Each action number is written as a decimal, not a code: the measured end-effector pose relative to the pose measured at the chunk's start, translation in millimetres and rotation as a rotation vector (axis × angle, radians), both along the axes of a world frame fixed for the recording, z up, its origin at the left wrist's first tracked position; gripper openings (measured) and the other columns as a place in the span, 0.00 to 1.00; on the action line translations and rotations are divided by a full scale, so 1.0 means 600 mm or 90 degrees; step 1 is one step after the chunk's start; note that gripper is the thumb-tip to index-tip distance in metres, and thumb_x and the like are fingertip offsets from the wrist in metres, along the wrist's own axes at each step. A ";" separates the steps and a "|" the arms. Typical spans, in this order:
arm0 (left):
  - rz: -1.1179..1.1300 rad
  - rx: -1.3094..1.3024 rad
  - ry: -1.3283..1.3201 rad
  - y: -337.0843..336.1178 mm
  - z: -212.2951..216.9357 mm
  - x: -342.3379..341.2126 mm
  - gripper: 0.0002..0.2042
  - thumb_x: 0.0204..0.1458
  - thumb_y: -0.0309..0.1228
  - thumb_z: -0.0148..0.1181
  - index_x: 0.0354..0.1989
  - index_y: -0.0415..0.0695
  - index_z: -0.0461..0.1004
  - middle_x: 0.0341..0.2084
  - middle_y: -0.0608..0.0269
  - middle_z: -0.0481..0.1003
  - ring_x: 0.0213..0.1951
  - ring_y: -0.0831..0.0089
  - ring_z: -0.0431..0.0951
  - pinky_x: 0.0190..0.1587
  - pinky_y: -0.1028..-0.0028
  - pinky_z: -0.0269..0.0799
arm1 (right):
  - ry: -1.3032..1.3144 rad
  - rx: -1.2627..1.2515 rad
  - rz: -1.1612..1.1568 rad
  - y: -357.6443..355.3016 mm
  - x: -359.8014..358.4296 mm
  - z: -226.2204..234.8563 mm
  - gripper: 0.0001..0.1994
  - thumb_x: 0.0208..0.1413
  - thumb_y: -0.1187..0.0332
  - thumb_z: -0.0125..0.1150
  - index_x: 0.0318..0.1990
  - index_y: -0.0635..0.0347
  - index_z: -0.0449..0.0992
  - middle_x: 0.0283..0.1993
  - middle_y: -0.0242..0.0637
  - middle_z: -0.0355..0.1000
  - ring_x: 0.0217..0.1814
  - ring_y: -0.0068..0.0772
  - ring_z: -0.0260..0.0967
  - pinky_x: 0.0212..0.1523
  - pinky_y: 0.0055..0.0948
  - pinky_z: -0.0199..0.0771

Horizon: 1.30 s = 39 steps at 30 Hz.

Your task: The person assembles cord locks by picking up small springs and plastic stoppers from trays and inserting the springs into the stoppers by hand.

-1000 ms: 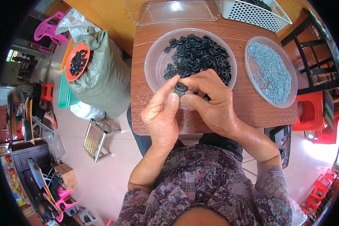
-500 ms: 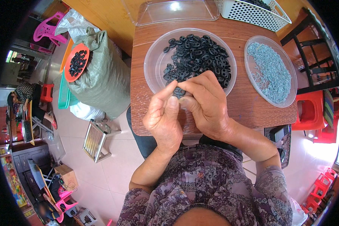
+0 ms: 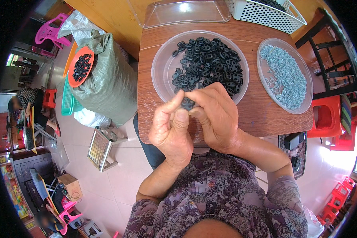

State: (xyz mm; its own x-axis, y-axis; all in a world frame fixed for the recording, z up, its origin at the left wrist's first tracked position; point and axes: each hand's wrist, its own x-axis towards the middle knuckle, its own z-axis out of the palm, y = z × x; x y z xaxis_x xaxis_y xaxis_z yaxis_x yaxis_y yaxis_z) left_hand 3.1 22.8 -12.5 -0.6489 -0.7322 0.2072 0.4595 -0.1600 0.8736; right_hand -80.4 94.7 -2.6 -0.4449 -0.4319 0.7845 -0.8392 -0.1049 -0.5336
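Observation:
Between my fingertips is a small black oval plastic piece (image 3: 187, 103) with holes in it. My left hand (image 3: 171, 129) pinches it from the left with thumb and forefinger, and my right hand (image 3: 217, 117) grips it from the right. Both hands are close together over the table's near edge. Just beyond them stands a round clear plastic tub (image 3: 160, 67), with a heap of similar black pieces (image 3: 210, 59) in it. To the right, a round clear tray (image 3: 310, 89) holds a spread of small silvery-blue pins or screws (image 3: 285, 79).
The brown wooden table (image 3: 261, 119) carries a clear box (image 3: 186, 16) and a white perforated basket (image 3: 265, 18) at the back. A full green sack (image 3: 107, 83) with an orange plate (image 3: 75, 81) is on the left. A metal stool (image 3: 101, 150) and red stools (image 3: 325, 117) flank the table.
Both hands have come slightly nearer to me, away from the tub, with the black piece still between their fingertips. The tub and tray have stayed where they were.

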 end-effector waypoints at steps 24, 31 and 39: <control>-0.024 0.008 -0.002 -0.005 -0.006 -0.003 0.15 0.53 0.25 0.54 0.47 0.30 0.65 0.33 0.56 0.73 0.32 0.78 0.73 0.37 0.78 0.71 | -0.062 -0.019 0.003 -0.003 0.007 -0.016 0.17 0.35 0.82 0.58 0.39 0.70 0.69 0.33 0.46 0.67 0.31 0.45 0.62 0.29 0.36 0.64; 0.019 -0.041 0.026 -0.002 -0.016 -0.010 0.14 0.54 0.25 0.54 0.46 0.30 0.66 0.31 0.57 0.74 0.32 0.77 0.74 0.36 0.78 0.72 | 0.007 -0.036 -0.028 -0.008 0.004 -0.017 0.17 0.34 0.81 0.59 0.38 0.70 0.69 0.30 0.45 0.66 0.28 0.44 0.60 0.27 0.35 0.62; -0.024 -0.090 -0.055 0.007 -0.010 -0.005 0.11 0.54 0.23 0.53 0.45 0.32 0.69 0.42 0.55 0.73 0.41 0.77 0.72 0.47 0.78 0.66 | -0.028 0.006 -0.029 0.012 0.000 -0.011 0.13 0.39 0.81 0.57 0.37 0.69 0.70 0.31 0.44 0.67 0.30 0.45 0.62 0.30 0.36 0.63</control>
State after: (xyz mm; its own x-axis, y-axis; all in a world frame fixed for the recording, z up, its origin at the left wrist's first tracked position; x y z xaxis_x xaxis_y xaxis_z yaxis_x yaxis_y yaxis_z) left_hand 0.0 26.8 -18.5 -0.6950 -0.6749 0.2480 0.3774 -0.0487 0.9248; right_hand -80.6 101.7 -9.4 -0.4978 -0.4182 0.7598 -0.8191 -0.0614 -0.5704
